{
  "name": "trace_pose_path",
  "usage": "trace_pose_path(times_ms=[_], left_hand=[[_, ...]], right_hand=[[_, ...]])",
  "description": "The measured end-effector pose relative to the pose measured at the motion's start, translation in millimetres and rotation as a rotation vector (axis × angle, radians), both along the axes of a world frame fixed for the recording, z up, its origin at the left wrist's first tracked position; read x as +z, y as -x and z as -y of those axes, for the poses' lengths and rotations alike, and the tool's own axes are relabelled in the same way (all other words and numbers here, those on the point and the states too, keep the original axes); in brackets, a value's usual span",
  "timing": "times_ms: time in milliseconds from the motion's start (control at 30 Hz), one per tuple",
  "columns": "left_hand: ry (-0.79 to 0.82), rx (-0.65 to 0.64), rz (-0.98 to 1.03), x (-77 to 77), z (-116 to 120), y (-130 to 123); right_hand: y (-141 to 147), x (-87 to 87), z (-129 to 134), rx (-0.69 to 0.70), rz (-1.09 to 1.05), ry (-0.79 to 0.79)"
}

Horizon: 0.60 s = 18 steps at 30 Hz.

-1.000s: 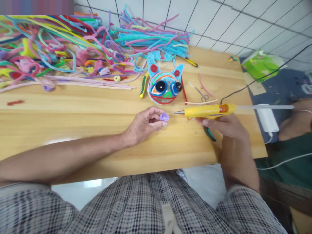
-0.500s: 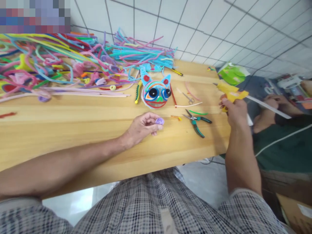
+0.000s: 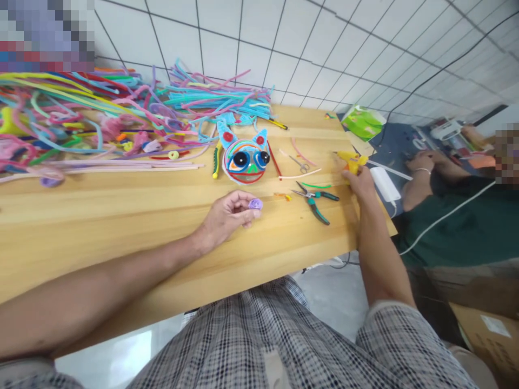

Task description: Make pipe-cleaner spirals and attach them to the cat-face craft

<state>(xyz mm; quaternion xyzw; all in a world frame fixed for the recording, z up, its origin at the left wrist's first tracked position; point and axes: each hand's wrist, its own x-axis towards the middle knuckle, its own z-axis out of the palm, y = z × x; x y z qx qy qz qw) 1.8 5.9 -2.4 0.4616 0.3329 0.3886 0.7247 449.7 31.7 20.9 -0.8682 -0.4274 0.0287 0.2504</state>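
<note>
Since a second ago, the glue gun (image 3: 351,158) has swung away from my purple coil (image 3: 255,204) to near the right edge of the table (image 3: 154,210), leaving the pliers (image 3: 311,198) uncovered. My right hand (image 3: 360,182) is wrapped around the gun. My left hand (image 3: 227,215) pinches the purple coil between thumb and fingertips, over the table and on my side of the blue-eared cat face (image 3: 251,168). I take the step in hand to be putting the gun aside; the next move, I judge, calls for an easy right grip and a steady pinch on the coil. Pipe cleaners (image 3: 219,100) heap at the far left, and small scissors (image 3: 302,165) lie beyond the pliers. White tiled wall (image 3: 259,38) backs everything, and a co-worker's forearm (image 3: 420,193) shows to my right
</note>
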Motion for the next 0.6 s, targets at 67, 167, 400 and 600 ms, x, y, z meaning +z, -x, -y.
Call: trace_pose_path(times_ms=[67, 167, 400, 600], left_hand=[[0.017, 0.006, -0.002, 1.9, -0.5, 0.0], [0.034, -0.008, -0.015, 5.0, -2.0, 0.0], [0.049, 0.008, -0.021, 6.5, -3.3, 0.4], [0.030, -0.051, 0.004, 12.1, -0.2, 2.1]], right_hand=[[4.7, 3.7, 18.6, -0.086, 0.032, 0.025], [32.6, 6.7, 53.1, -0.058, 0.119, -0.047], [167.6, 16.3, 84.6, 0.899, 0.374, -0.473], [214.0, 17.4, 61.4, 1.227, 0.422, -0.545]])
